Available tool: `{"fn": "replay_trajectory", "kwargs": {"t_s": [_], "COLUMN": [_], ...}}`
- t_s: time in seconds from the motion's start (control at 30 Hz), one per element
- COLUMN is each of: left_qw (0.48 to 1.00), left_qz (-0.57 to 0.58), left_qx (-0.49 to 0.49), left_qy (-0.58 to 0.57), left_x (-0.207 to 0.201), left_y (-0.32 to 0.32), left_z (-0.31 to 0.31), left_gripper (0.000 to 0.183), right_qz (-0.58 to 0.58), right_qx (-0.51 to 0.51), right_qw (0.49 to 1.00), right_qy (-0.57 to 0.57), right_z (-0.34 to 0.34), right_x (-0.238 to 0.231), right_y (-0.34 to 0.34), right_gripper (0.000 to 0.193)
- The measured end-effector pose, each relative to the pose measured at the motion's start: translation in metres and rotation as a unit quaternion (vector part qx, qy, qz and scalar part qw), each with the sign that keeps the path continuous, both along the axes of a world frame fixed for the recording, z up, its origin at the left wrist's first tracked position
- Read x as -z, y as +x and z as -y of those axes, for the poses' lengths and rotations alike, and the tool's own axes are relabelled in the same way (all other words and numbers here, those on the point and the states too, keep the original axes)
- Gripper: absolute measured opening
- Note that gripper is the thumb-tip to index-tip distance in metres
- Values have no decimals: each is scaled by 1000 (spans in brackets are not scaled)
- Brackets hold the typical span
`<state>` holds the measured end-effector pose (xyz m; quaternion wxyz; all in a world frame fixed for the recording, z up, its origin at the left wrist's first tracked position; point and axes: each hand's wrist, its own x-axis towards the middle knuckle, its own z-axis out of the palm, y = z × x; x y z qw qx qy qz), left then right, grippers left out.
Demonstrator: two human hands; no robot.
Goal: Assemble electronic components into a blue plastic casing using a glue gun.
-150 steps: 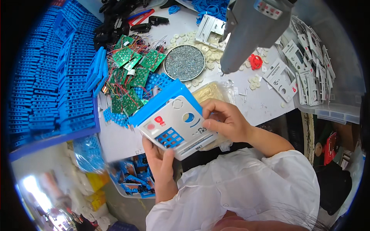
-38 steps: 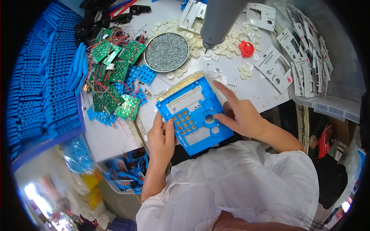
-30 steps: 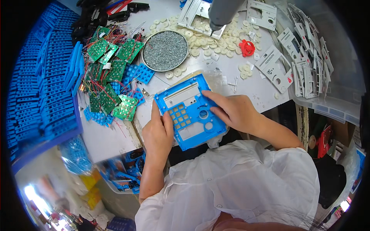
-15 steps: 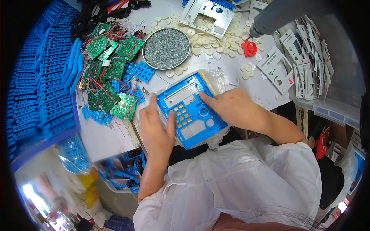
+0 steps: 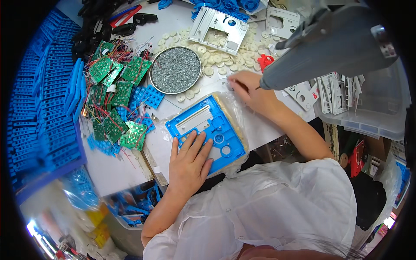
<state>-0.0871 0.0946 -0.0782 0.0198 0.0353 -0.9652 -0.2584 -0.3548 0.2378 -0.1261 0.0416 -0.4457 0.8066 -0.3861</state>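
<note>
A blue plastic casing [image 5: 229, 145] with a round ring and cut-outs lies on a plastic-wrapped pad at the near edge of the table. My left hand [image 5: 188, 162] rests on its lower left part with fingers stretched out, covering the keypad holes. My right hand [image 5: 253, 93] is beyond the casing's upper right corner, fingers curled together low over the table. Whatever those fingers may hold is too small to make out. A grey electric screwdriver [image 5: 320, 50] hangs above, its tip crossing in front of my right hand.
A round dish of small screws [image 5: 175, 69] stands beyond the casing, beside scattered cream discs [image 5: 212, 56]. Wired green circuit boards [image 5: 123, 93] pile up left, near stacked blue parts [image 5: 47, 95]. White panels fill a clear bin [image 5: 368, 123] at right. A silver panel [image 5: 219, 28] lies behind.
My right hand has left the casing and moved up and away over the table. My left hand has shifted from the casing's left edge onto its face. The screwdriver appears lower and larger.
</note>
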Motion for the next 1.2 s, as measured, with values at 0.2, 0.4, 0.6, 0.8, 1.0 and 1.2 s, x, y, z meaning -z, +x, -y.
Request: {"fn": "replay_trajectory", "kwargs": {"t_s": [0.2, 0.4, 0.6, 0.8, 1.0, 1.2], "left_qw": [1000, 999, 963, 964, 959, 973], "left_qz": [-4, -30, -196, -33, -88, -97], "left_qx": [-3, -13, -125, -38, -117, -112], "left_qy": [1, 36, 133, 261, 241, 179], "left_x": [0, -7, -11, -24, -21, -13], "left_y": [0, 0, -10, -7, 0, 2], "left_z": [-1, 3, 4, -23, -44, -47], "left_gripper": [50, 48, 14, 4, 5, 11], "right_qz": [-113, -202, 26, 112, 77, 108], "right_qx": [6, 28, -85, -249, -149, -114], "right_qw": [993, 973, 995, 962, 986, 987], "right_qy": [24, 105, 52, -14, -2, 14], "right_z": [37, 36, -13, -30, -42, -36], "right_x": [6, -2, -48, -80, -74, -78], "right_y": [-28, -32, 22, 96, 118, 119], "right_gripper": [17, 16, 14, 18, 20, 13]}}
